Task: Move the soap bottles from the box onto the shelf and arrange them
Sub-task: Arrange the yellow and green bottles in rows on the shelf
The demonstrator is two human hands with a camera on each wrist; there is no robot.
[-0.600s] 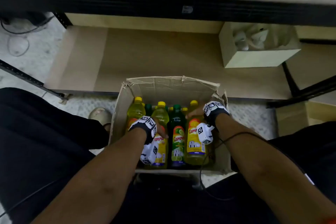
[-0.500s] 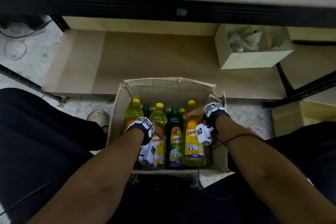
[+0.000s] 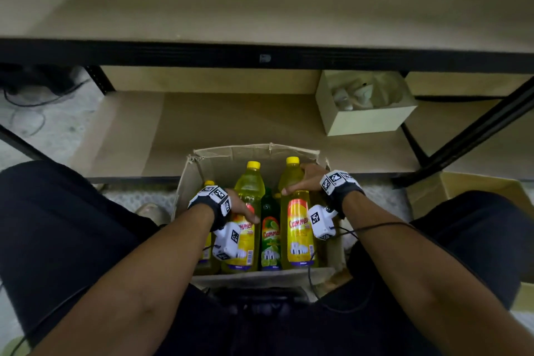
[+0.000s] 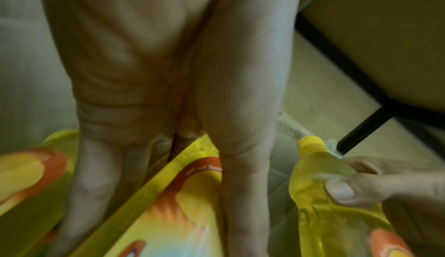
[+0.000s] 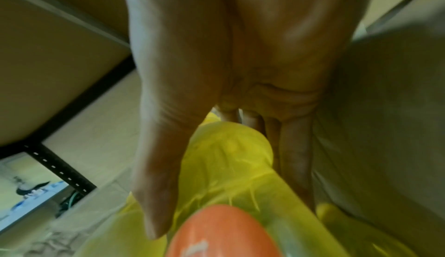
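Observation:
An open cardboard box (image 3: 213,162) on the floor between my knees holds several yellow and green soap bottles. My left hand (image 3: 239,206) grips a yellow bottle (image 3: 249,188) round its shoulder, its thumb (image 4: 243,147) lying across the label. My right hand (image 3: 303,180) grips another yellow bottle (image 3: 297,228) at the box's right side, fingers wrapped round its neck (image 5: 228,152). Both bottles stand raised above the others. A green bottle (image 3: 270,235) stays low between them. The lower shelf board (image 3: 231,118) lies just beyond the box.
A small open carton (image 3: 365,104) with white items sits on the lower shelf at right. The upper shelf (image 3: 260,9) with its black front rail (image 3: 173,55) overhangs. A black diagonal frame bar (image 3: 476,130) crosses at right. Another cardboard box (image 3: 474,185) stands by my right knee.
Both hands have lifted their yellow bottles upward out of the row. My head has tilted up, bringing the upper shelf into sight.

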